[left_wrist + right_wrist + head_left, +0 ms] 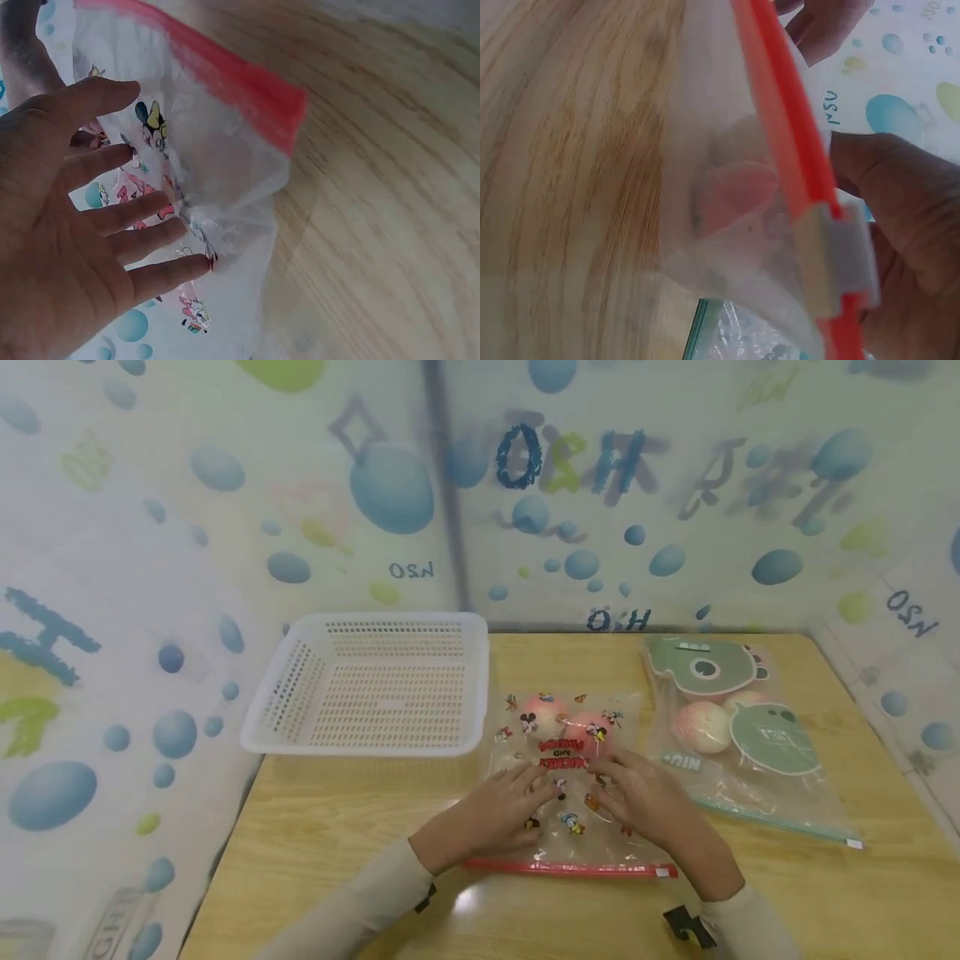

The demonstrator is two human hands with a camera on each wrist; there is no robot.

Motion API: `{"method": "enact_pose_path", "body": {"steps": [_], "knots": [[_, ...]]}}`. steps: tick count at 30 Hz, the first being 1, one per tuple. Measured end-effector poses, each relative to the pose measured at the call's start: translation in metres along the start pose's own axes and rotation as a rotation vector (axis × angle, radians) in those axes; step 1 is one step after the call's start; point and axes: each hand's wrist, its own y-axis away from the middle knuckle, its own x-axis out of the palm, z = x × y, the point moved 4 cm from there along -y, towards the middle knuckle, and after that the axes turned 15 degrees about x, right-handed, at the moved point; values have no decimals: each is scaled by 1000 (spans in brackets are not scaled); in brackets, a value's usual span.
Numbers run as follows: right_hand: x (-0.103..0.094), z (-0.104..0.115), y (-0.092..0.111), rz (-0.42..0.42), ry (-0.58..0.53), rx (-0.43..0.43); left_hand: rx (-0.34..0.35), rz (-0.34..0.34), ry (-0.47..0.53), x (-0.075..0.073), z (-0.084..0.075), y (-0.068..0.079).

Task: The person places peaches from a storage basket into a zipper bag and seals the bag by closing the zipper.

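A clear plastic zip bag [577,847] printed with cartoon figures lies on the table, its red slider strip [555,867] toward me. Pink-and-cream round things, like peaches [596,739], show through its far half. My left hand [498,806] rests on the bag's left side; in the left wrist view its fingers [139,206] are spread and fairly straight against the plastic. On the right side lies my right hand [645,793], fingertips on the bag below the fruit. In the right wrist view the white slider [836,259] stands in front of that hand, hiding part of it.
A white perforated basket [367,747] stands at the back left. To the right lies another clear zip bag [780,806] with green cartoon prints, a teal strip and similar round fruit inside. A patterned wall [660,518] rises behind the wooden table [322,843].
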Motion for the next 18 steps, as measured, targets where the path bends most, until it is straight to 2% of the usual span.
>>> {"method": "enact_pose_path", "body": {"steps": [3,5,9,12,15,18], "knots": [[2,-4,-6,-15,3,20,-28,14,16,2,6,-5],[2,-6,-10,-37,11,29,-54,11,62,4,12,-11],[-4,-9,-20,-166,119,40,-89,-25,134,4,27,-26],[-7,-6,-27,-247,201,44,-120,-30,128,5,40,-37],[-3,0,-32,-229,221,35,-159,-9,109,6,49,-45],[5,4,-35,-168,220,40,-192,4,85,8,54,-50]]}}
